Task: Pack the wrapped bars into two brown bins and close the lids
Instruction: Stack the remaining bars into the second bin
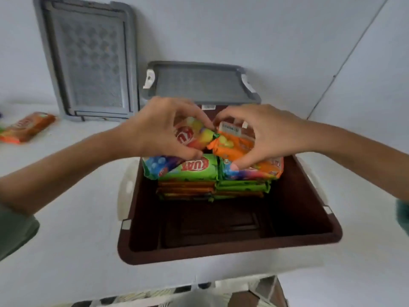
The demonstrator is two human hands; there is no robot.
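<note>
White tabletop (66,240); pale wall (221,29) behind it.

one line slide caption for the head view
The left hand and right hand hold wrapped bars atop stacks in the open brown bin; a grey lid leans on the wall.

Loose bar (27,127) blurred at left edge; far bin (219,108) mostly hidden.
</note>
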